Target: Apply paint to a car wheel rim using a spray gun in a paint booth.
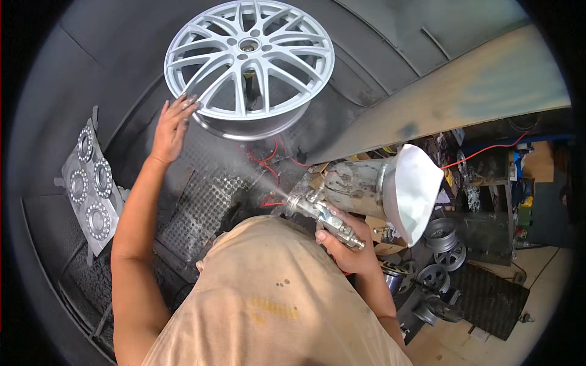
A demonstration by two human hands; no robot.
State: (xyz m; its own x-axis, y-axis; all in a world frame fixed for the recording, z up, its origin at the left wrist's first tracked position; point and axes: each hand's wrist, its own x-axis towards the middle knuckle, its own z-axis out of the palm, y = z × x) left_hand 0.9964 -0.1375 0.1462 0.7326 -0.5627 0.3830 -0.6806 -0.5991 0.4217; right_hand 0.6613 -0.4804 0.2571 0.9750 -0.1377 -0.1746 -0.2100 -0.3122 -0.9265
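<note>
A silver-white alloy wheel (238,88) with many thin spokes sits face up at the top of the head view. My left hand (172,125) reaches to its near left edge; the fingers are stretched out, with the tips at the rim, and hold nothing. Grey smudges mark those fingers. My right hand (347,244) is wrapped round the handle of a metal spray gun (314,210), in front of my shirt. A pale mist leaves its nozzle toward the wheel's underside. The gun's paint-streaked cup (354,186) tilts to the right, with a white paper cone (415,192) at its end.
A silver panel (88,198) with several bolt-ringed discs leans at the left. A dark perforated mat (198,210) covers the floor, crossed by a red hose (268,160). A tan board (452,91) stands at right. Beyond it are loose wheels (434,277) and cluttered shelves.
</note>
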